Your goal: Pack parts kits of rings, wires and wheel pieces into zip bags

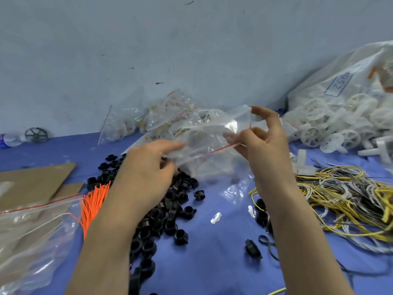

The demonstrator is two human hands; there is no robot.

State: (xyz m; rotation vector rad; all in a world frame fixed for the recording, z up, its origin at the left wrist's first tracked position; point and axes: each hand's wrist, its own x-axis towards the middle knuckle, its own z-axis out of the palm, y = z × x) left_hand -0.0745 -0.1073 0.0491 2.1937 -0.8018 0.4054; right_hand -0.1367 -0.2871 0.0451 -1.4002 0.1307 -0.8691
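Clear plastic zip bag (208, 143): it is held in the air above the blue cloth (212, 262), between both hands; its red zip strip runs slanted, from lower left to upper right.
Left hand (146, 167): grips the left end of the zip bag with curled fingers, and the forefinger is stretched along the film.
Right hand (263, 137): pinches the right end at the red strip with the thumb against a finger; the other fingers stand up free.
Black rings (168, 209): a loose pile on the cloth under the left hand; the left forearm covers part of it.
Orange wires (93, 201): a bundle just left of the rings.
Mixed wires (344, 201): a yellow, white and black tangle at the right, cut off by the picture edge.
White wheel pieces (331, 124): a heap at the far right, in front of a big white sack (340, 81).
Packed bags (161, 118): they lie against the wall, partly behind the held bag.
Empty bags (32, 231): a stack at the lower left, over brown cardboard (36, 179), cut off by the edge.
Hard to make out: the film is blurred and shiny, so I cannot tell what is inside the zip bag, nor whether its zip is closed.
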